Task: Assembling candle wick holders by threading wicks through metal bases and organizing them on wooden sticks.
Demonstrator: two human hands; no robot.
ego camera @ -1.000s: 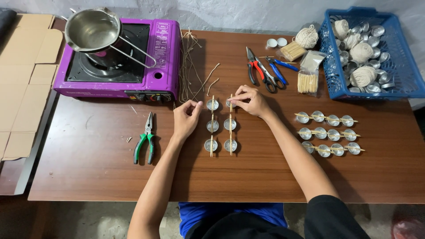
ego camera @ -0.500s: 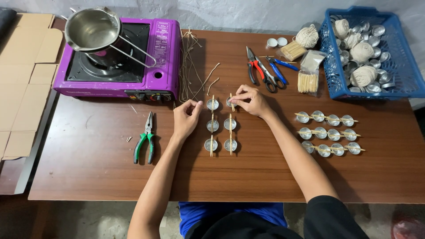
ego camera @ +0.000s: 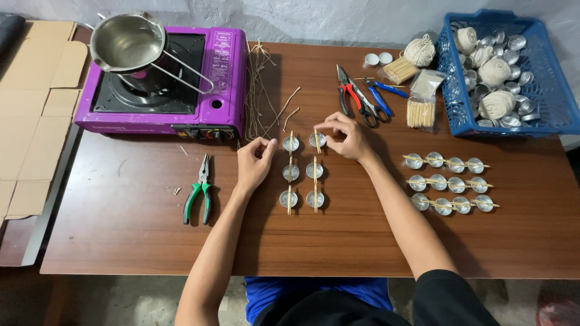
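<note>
Two short columns of small metal candle cups (ego camera: 290, 172) lie mid-table, each column with thin wooden sticks laid along it. My left hand (ego camera: 255, 162) rests just left of the top-left cup (ego camera: 291, 143), fingertips pinched together; I cannot see anything between them. My right hand (ego camera: 344, 135) is at the top-right cup (ego camera: 317, 139), thumb and fingers pinching the wooden stick (ego camera: 316, 140) over it.
Three rows of stick-topped cups (ego camera: 450, 183) sit at right. A blue basket (ego camera: 547, 78) holds twine balls and empty cups. A purple gas stove (ego camera: 225, 78) with a steel pot (ego camera: 128, 42) stands back left. Green pliers (ego camera: 198, 196), red pliers (ego camera: 350, 93), blue scissors (ego camera: 382, 99), loose wicks (ego camera: 261, 90), cardboard (ego camera: 30, 115).
Both hands stay at the top cups; only the fingertips shift slightly on the stick.
</note>
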